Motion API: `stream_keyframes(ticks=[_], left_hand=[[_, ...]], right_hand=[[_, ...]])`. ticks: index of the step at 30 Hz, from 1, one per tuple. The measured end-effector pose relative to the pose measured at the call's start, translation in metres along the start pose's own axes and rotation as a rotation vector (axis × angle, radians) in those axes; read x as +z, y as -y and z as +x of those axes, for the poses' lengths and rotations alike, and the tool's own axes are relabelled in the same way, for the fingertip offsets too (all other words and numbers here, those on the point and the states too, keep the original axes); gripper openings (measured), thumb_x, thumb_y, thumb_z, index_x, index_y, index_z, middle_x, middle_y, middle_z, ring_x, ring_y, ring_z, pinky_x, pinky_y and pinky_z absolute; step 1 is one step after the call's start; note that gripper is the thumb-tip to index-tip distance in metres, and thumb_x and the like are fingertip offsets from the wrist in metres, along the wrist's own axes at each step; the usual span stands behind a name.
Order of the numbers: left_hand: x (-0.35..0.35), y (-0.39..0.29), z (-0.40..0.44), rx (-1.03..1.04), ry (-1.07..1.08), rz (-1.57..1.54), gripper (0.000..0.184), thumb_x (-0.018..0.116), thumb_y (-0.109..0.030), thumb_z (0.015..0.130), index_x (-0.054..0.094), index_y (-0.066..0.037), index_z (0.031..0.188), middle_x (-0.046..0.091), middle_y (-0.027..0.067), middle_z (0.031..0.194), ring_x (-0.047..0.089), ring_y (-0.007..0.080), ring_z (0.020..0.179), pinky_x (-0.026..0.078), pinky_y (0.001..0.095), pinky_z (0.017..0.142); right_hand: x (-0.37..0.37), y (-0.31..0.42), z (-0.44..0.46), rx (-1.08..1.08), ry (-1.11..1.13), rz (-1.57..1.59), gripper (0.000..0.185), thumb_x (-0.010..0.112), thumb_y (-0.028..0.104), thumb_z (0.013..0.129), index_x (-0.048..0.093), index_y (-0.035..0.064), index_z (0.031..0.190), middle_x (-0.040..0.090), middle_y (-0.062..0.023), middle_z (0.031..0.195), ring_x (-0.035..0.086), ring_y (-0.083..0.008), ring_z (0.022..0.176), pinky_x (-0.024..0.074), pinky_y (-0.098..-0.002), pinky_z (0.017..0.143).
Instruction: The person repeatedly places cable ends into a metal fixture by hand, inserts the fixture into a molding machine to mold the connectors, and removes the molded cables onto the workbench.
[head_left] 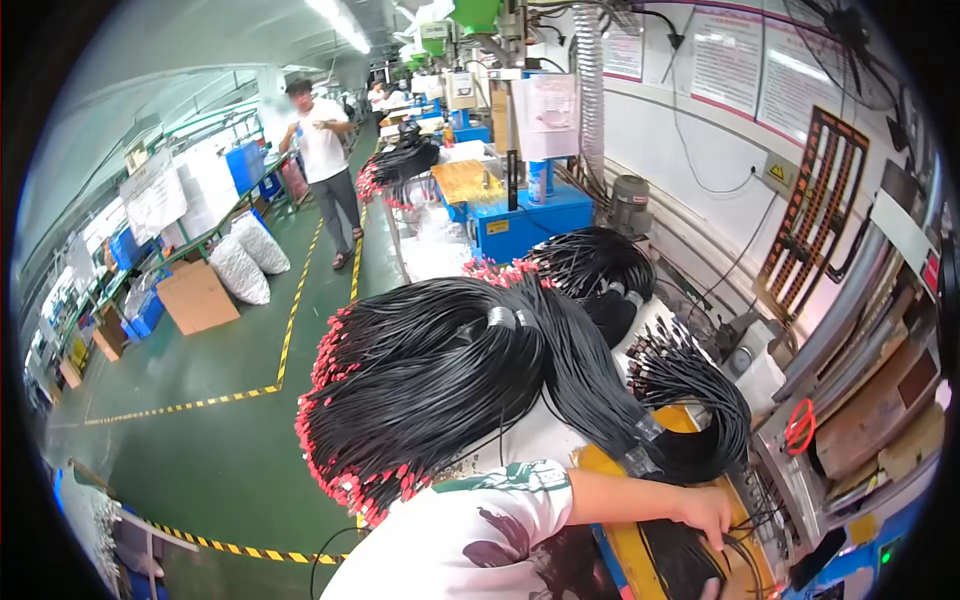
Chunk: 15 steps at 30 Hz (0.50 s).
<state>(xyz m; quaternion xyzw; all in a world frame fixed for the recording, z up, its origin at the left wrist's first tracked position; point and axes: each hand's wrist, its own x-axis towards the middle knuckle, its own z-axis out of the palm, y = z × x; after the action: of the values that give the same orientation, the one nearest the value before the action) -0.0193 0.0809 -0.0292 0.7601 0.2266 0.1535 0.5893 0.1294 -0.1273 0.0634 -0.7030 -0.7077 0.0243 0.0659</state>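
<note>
My left hand (706, 512) reaches over a yellow work surface (597, 462) at the lower right. Its fingers are curled downward around thin black cables (742, 548), though their tips are partly hidden. Only a fingertip of my right hand (711, 589) shows at the bottom edge, beside the dark cables; its grip is out of sight. Beyond my forearm lies a large bundle of black cables (430, 370) with red ends, tied with clear bands. Another looped bundle (715, 430) with metallic ends rests close to my left hand.
Behind stands another black cable bundle (595, 265) near a blue machine (535, 215). Red-handled scissors (800, 427) hang at the right, by stacked boards (880, 400). A person (325, 150) stands in the green aisle, marked with yellow-black tape (285, 345). White sacks (240, 268) stand at left.
</note>
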Motion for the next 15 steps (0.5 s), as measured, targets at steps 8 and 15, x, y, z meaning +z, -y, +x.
stream_keyframes(ticks=[8, 15], left_hand=[[0.005, -0.012, 0.001, 0.251, -0.020, -0.150, 0.021, 0.076, -0.021, 0.083, 0.071, -0.001, 0.081, 0.070, 0.0084, 0.073, 0.065, 0.0226, 0.063, 0.050, 0.0361, 0.059], [-0.001, -0.072, -0.049, 0.590, -0.071, 0.492, 0.024, 0.060, -0.026, 0.095, 0.067, -0.004, 0.094, 0.066, 0.0188, 0.076, 0.063, 0.0399, 0.069, 0.050, 0.0446, 0.060]], right_hand=[[0.046, -0.045, 0.017, 0.017, -0.770, -0.429, 0.052, 0.067, 0.038, 0.095, 0.056, 0.0061, 0.135, 0.060, -0.0221, 0.121, 0.058, -0.0339, 0.112, 0.0536, -0.0432, 0.087], [0.107, -0.088, 0.047, 0.207, -0.583, 1.070, 0.033, 0.056, 0.036, 0.100, 0.063, 0.0094, 0.118, 0.061, -0.0089, 0.101, 0.058, -0.0221, 0.090, 0.0498, -0.0374, 0.072]])
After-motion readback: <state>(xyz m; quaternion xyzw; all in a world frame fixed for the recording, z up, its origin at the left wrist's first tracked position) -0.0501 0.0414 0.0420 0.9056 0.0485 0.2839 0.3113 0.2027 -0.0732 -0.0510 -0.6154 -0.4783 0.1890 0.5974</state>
